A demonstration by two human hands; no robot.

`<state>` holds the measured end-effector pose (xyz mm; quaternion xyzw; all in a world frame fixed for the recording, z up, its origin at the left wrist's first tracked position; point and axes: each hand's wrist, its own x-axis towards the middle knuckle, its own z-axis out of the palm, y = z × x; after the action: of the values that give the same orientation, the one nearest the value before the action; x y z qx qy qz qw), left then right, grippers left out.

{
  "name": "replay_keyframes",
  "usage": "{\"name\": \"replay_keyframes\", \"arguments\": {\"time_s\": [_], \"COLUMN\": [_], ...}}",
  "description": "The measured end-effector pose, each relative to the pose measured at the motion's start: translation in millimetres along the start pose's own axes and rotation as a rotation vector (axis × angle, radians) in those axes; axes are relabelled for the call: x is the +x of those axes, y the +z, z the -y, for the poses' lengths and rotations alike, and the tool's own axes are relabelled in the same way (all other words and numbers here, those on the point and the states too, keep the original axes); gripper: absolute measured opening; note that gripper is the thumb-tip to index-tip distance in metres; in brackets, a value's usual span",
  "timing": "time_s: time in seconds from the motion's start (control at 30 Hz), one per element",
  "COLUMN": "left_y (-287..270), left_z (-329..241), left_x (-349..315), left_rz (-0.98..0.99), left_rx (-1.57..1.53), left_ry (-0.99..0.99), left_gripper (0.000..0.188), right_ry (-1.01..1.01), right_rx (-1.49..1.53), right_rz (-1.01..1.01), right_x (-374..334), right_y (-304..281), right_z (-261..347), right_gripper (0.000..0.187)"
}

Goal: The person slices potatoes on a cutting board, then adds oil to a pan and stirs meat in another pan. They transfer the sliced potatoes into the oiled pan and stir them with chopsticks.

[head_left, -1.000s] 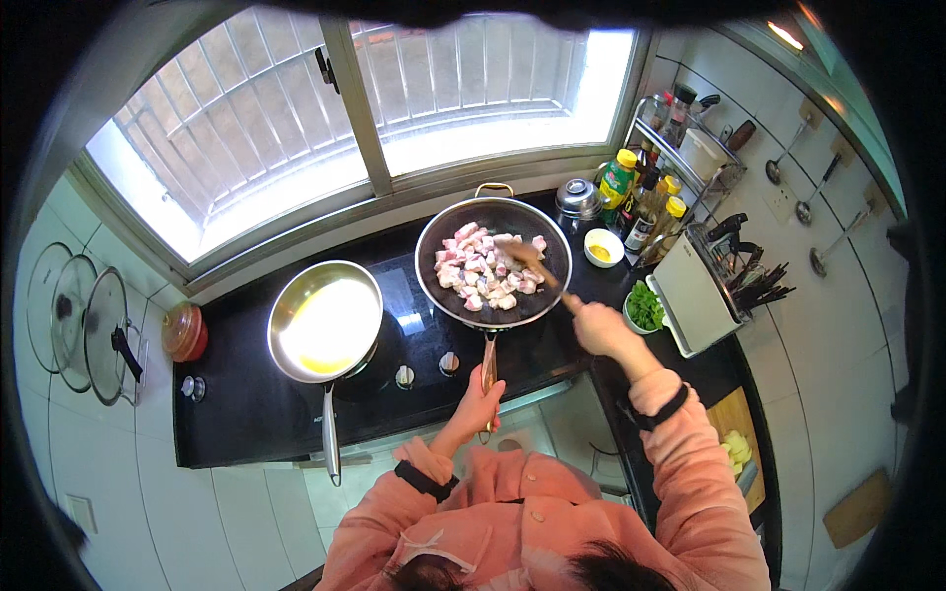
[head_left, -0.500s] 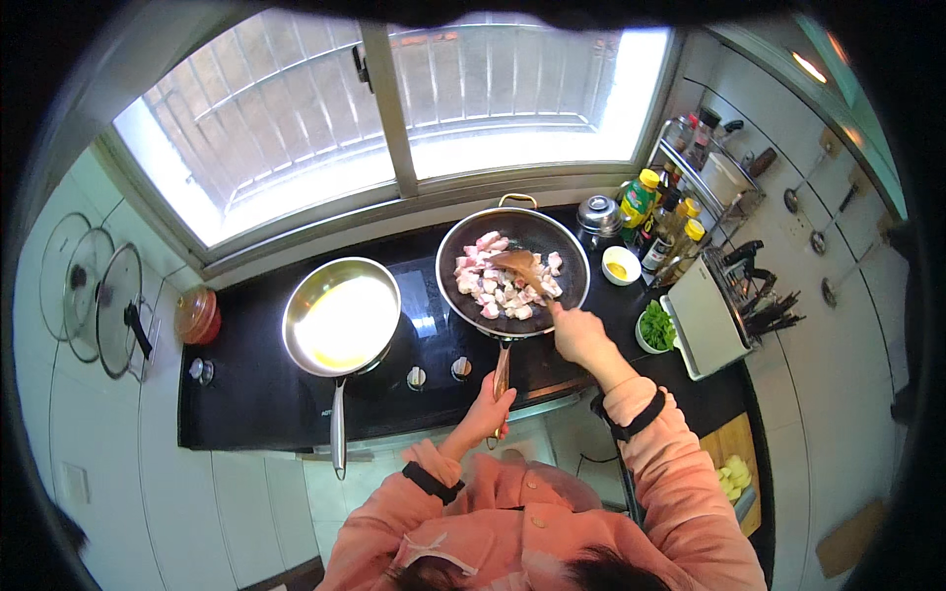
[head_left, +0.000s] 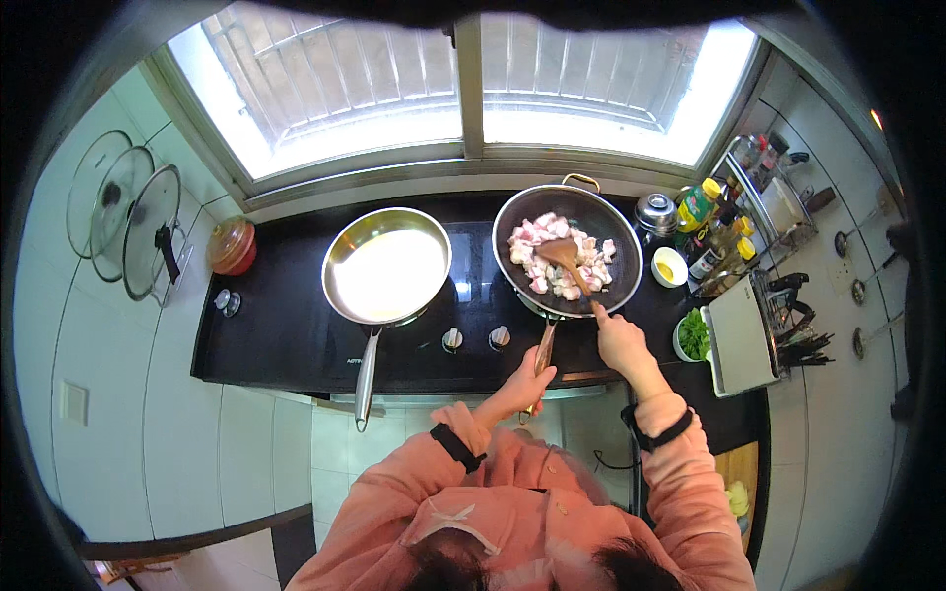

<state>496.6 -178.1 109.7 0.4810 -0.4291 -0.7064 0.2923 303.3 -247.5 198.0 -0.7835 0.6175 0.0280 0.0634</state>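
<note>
My left hand (head_left: 522,386) is wrapped round the long handle (head_left: 546,347) of a dark frying pan (head_left: 627,281) on the right side of the hob. Pale pink chunks of meat (head_left: 537,233) lie in the pan, mostly across its middle and left. My right hand (head_left: 624,345), just beyond the pan's near right rim, grips a wooden spatula (head_left: 562,254). Its broad blade rests among the meat. To the left, a silver frying pan (head_left: 439,241) sits on the hob with a thin yellowish layer inside, partly washed out by glare.
Right of the dark pan stand a small white bowl (head_left: 680,279), a bowl of chopped greens (head_left: 694,337), seasoning bottles (head_left: 711,258) and a knife rack (head_left: 788,325). A lidded red container (head_left: 232,246) stands far left, near wall-hung glass lids (head_left: 153,231). A cutting board (head_left: 734,463) is at lower right.
The whole view has swung, so the hob appears farther right and higher. My right hand has drawn slightly toward me, and the spatula's handle points more steeply. My left hand keeps its hold.
</note>
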Motion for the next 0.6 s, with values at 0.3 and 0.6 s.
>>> {"name": "replay_keyframes", "arguments": {"time_s": [0.3, 0.6], "left_y": [1.9, 3.3], "left_z": [-6.3, -6.3], "left_x": [0.4, -1.2], "left_rz": [-0.017, -0.018], "left_rx": [0.058, 0.061], "left_ry": [-0.049, -0.037], "left_gripper": [0.06, 0.057], "right_ry": [0.028, 0.092], "right_rx": [0.069, 0.119], "right_rz": [0.094, 0.168], "right_x": [-6.8, -12.6], "right_y": [-1.4, -7.3], "right_z": [-2.5, -3.5], "right_gripper": [0.05, 0.052]}}
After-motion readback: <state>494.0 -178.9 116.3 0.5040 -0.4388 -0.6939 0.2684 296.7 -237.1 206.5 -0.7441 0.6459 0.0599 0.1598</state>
